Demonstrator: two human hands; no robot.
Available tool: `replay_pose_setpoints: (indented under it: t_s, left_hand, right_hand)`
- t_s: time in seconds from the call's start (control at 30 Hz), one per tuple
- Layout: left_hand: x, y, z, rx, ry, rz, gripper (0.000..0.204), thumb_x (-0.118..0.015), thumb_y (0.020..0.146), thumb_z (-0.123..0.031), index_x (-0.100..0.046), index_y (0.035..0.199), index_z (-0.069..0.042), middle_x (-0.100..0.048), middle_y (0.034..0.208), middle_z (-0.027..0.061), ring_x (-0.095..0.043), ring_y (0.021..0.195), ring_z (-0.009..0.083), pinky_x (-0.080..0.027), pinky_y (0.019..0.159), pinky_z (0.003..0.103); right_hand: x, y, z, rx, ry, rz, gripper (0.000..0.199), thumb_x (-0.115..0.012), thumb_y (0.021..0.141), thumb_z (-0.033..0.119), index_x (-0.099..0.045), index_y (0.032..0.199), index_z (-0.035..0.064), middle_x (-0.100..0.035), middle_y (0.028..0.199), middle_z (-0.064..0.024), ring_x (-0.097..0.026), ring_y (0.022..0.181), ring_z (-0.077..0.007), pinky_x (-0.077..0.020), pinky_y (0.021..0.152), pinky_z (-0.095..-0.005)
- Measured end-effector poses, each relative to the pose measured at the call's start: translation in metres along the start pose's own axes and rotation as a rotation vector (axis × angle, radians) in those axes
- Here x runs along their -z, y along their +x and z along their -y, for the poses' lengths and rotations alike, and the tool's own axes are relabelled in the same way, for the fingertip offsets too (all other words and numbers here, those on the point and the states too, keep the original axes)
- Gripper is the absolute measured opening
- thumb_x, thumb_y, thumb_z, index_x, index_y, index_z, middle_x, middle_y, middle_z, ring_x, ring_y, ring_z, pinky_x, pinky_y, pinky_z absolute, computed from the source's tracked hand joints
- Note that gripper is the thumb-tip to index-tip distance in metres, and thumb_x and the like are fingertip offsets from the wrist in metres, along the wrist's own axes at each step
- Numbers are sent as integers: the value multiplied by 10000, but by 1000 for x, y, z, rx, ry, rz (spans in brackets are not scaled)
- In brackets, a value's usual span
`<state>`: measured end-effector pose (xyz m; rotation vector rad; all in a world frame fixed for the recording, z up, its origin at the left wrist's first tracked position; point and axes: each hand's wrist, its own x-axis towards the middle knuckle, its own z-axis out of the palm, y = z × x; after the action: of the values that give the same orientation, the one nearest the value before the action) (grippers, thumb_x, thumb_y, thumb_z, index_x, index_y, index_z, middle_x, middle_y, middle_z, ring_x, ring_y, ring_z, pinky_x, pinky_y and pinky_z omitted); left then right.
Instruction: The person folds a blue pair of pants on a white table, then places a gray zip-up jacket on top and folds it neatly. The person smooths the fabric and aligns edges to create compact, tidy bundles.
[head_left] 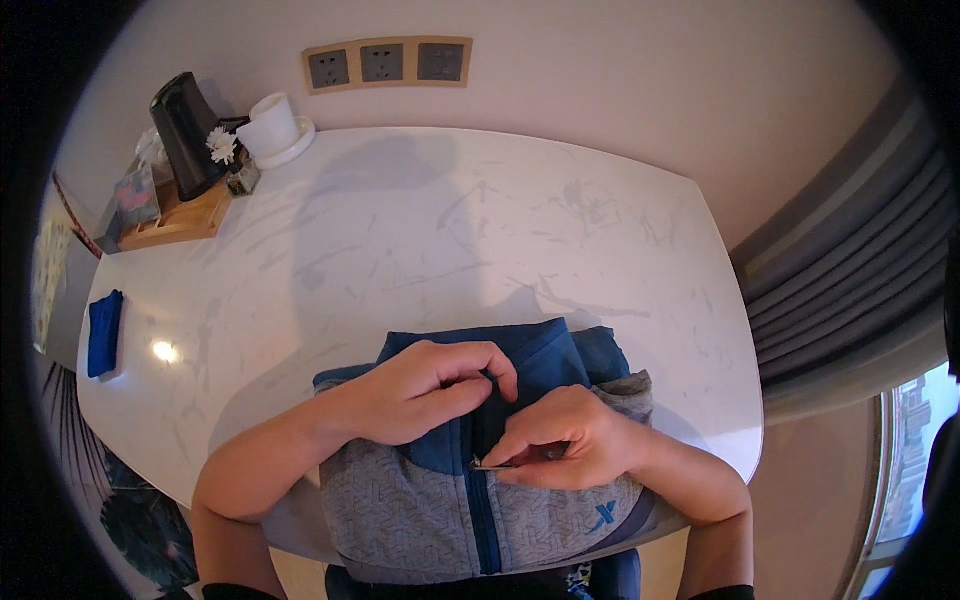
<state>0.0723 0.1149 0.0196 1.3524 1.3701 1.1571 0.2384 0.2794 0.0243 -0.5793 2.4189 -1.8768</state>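
A grey and blue zip-up jacket [400,510] lies folded at the table's near edge, with its patterned grey front facing up. Its blue upper part [545,350] is bunched towards the far side. Down the middle runs a dark blue zipper [482,520]. My right hand [565,440] pinches the small metal zipper pull [488,466] between thumb and finger. My left hand [430,390] is curled over the blue fabric beside the zipper's upper end, thumb and forefinger bent onto the jacket. Its other fingertips are hidden.
On the white marbled table [560,240], a wooden tray [180,218] at the far left carries a black kettle [187,135]. A white cup [270,125] and small flower vase [242,178] stand beside it. A folded blue cloth [105,333] lies left. Grey curtains [850,270] hang right.
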Motion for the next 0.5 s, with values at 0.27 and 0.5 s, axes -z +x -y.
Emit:
replay_pose_setpoints:
  t_s: [0.27,0.5]
  left_hand:
    - [-4,-5,1,-112,-36,-72,184,-484,981,-86,-629,1086,-45,-599,809,10,-470,693,68,-378,627,238]
    - [0,-3,-3,-39,-87,-7,185,-531,973,-89,-647,1109,-43,-590,799,-10,-472,683,69,-367,617,236]
  right_hand:
    - [2,0,-5,37,99,81,162,-746,848,53,-730,1003,9,-712,794,-83,-636,604,-130,-450,520,-255]
    - [-2,-1,0,-25,87,67,141,-731,860,73,-716,991,22,-681,745,-70,-619,591,-135,-458,527,-270]
